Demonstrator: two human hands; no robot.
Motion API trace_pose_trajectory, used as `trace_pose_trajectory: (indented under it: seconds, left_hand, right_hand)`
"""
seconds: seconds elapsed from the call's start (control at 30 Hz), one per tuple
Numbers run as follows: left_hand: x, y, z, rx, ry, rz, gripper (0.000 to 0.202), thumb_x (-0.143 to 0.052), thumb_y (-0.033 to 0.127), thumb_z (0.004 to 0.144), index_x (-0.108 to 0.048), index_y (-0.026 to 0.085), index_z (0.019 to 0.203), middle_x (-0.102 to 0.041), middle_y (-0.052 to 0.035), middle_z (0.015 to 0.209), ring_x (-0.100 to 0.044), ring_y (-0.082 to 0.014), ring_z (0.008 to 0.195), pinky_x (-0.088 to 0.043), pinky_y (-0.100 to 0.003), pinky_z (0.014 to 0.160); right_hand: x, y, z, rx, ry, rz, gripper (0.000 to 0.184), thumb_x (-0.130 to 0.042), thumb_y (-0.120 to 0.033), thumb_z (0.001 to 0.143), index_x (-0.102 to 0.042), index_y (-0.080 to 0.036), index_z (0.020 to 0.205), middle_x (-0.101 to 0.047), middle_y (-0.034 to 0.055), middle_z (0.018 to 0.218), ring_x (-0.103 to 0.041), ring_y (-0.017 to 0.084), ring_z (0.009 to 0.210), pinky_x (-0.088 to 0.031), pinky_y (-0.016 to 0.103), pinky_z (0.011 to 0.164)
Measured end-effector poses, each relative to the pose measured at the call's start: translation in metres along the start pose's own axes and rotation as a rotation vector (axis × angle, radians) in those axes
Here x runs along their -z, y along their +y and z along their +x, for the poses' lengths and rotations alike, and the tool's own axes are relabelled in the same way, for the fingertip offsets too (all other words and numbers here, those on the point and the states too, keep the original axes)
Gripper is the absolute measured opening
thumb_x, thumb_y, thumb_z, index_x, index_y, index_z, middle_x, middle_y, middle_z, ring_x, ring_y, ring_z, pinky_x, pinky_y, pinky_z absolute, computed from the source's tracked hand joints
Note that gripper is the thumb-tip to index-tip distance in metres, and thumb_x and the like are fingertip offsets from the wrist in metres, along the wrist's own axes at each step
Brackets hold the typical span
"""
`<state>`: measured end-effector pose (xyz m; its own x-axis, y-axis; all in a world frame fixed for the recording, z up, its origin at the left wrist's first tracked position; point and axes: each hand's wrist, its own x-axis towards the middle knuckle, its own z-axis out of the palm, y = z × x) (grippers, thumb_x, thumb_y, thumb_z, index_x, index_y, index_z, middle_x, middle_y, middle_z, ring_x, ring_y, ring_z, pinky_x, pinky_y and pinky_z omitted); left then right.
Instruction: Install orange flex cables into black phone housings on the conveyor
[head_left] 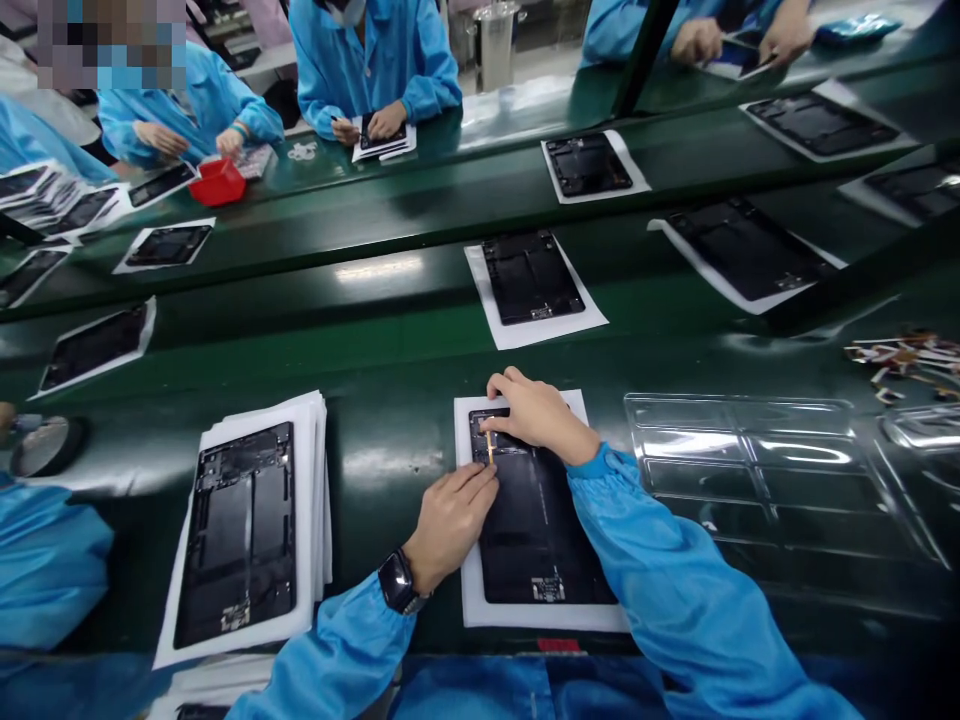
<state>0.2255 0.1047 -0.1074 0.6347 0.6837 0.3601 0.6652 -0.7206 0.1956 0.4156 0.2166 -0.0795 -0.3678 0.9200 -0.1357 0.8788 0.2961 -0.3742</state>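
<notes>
hands (pixel 452 515) close together, forearms (pixel 697 570) angled inward

blk panel (pixel 523 535) flat w/ gold strip (pixel 490 446)

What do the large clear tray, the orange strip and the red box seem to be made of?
Tray: probably thin, glossy plastic; the green table shows through and the ridges shine. Strip: perhaps smooth film, thin and coppery; too small to be sure. Box: likely plastic, evenly red, slightly shiny.

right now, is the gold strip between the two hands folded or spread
Spread: the gold strip runs straight over the black panel, from the right hand down to the left hand.
</notes>
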Motion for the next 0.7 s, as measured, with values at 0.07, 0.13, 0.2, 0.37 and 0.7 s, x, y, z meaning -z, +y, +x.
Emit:
trace_pose_trajectory:
  seconds: [0.07,0.13,0.2,0.37,0.7]
  left_hand:
    - [0.001,0.001,0.0,-0.001,-0.007,0.008,0.018,-0.05,0.012,0.097,-0.066,0.013,0.105,-0.07,-0.0059,0.116,-0.065,-0.0215,0.107,-0.057,-0.034,0.084]
    - [0.001,0.002,0.001,-0.004,-0.022,0.019,0.018,-0.05,0.012,0.097,-0.066,0.013,0.105,-0.07,-0.0065,0.117,-0.065,-0.0217,0.107,-0.057,-0.034,0.083]
    - [0.003,0.002,0.003,-0.009,-0.051,0.029,0.017,-0.051,0.014,0.097,-0.066,0.013,0.105,-0.069,-0.0073,0.117,-0.064,-0.0223,0.108,-0.056,-0.035,0.084]
    - [0.014,0.0,0.008,0.01,-0.174,-0.054,0.025,-0.057,0.032,0.096,-0.063,0.014,0.112,-0.066,-0.0116,0.12,-0.061,-0.0238,0.112,-0.054,-0.037,0.09]
    - [0.036,-0.003,0.012,-0.039,-0.32,-0.098,0.028,-0.052,0.016,0.093,-0.06,0.014,0.119,-0.053,-0.015,0.137,-0.056,-0.0254,0.117,-0.051,-0.041,0.096]
  right_hand:
    - [0.0,-0.001,0.0,-0.001,0.0,0.0,0.04,-0.074,-0.05,0.078,-0.054,-0.024,0.102,-0.055,0.0004,0.101,-0.059,0.015,0.069,-0.027,0.028,0.056]
    - [0.0,-0.003,0.001,-0.006,-0.004,0.004,0.04,-0.074,-0.05,0.078,-0.054,-0.024,0.102,-0.055,0.0006,0.102,-0.059,0.015,0.069,-0.028,0.028,0.057]
    - [0.001,-0.004,0.001,-0.02,-0.011,0.012,0.04,-0.074,-0.049,0.079,-0.054,-0.024,0.102,-0.054,0.0013,0.102,-0.059,0.015,0.069,-0.032,0.028,0.058]
    - [0.017,-0.002,-0.015,0.04,0.016,0.213,0.02,-0.059,-0.017,0.087,-0.058,-0.02,0.107,-0.054,0.0048,0.104,-0.06,0.017,0.087,-0.044,0.028,0.076]
    - [0.015,0.011,-0.1,-0.103,-0.161,0.802,0.013,-0.065,-0.033,0.084,-0.07,-0.021,0.088,-0.072,0.0041,0.085,-0.069,0.02,0.079,-0.054,0.031,0.073]
